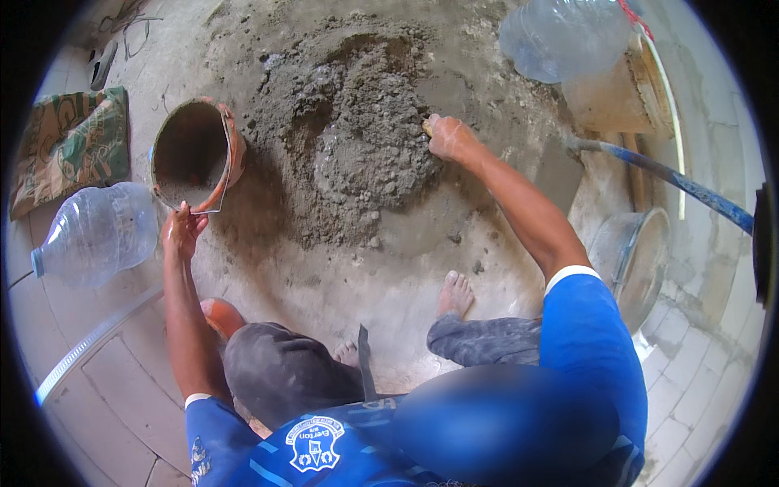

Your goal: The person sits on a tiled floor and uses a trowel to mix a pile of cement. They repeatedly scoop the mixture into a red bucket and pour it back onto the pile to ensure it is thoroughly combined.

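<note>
My left hand (181, 230) grips the near rim of an orange bucket (236, 146), beside its wire handle. The bucket tilts towards me, its inside coated with grey mortar and dark at the bottom. To its right, a rough heap of wet grey mortar (371, 140) lies on the concrete floor (401, 286), with hollows and loose lumps. At the heap's right edge my right hand (451, 139) is closed around a short yellowish tool handle (428, 128). The tool's working end cannot be made out against the mortar.
A clear plastic bottle (97, 234) and a printed sack (73, 146) lie left of the bucket. Another large bottle (563, 39) is at upper right. A blue pole (681, 179) reaches in from the right, above a round sieve (630, 268). An orange object (222, 316) sits by my left knee.
</note>
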`<control>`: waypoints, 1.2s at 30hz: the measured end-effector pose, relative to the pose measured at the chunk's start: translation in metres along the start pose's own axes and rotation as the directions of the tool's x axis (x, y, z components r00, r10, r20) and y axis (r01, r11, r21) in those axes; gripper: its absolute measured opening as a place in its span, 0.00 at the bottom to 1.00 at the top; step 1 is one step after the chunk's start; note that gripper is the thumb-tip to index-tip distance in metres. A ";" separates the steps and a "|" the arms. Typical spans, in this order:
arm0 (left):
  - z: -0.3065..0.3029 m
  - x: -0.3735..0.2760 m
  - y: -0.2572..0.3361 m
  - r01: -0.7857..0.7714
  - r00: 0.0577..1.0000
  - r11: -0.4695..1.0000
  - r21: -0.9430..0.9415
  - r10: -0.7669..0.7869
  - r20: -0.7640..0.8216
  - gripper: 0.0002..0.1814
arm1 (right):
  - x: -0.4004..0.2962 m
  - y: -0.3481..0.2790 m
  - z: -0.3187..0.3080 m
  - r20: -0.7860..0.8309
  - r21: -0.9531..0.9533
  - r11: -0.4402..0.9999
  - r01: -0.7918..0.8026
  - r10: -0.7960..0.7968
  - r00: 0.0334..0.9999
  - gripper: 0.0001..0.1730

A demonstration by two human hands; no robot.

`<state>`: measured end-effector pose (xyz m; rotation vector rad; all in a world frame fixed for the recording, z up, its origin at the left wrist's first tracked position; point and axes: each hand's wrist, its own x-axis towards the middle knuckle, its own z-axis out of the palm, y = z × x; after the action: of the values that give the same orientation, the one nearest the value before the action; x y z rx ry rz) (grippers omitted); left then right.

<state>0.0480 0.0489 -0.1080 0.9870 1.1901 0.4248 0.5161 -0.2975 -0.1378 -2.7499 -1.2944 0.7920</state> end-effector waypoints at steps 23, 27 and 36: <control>-0.020 0.023 -0.004 0.073 0.997 0.994 0.083 -0.076 0.033 0.14 | -0.113 -0.013 0.005 0.187 0.204 0.932 -0.298 0.262 0.947 0.32; -0.024 0.012 -0.003 0.044 0.999 0.995 0.085 -0.042 -0.024 0.14 | -0.176 0.085 0.026 0.078 0.037 0.998 -0.042 0.039 0.996 0.31; -0.011 0.008 0.003 0.004 0.999 0.998 0.055 -0.006 0.050 0.14 | -0.175 0.079 0.078 0.323 0.501 0.601 -0.623 0.537 0.779 0.33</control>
<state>0.0415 0.0610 -0.1113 1.0359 1.1641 0.3631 0.4450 -0.4923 -0.1454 -2.5673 -0.0170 1.1788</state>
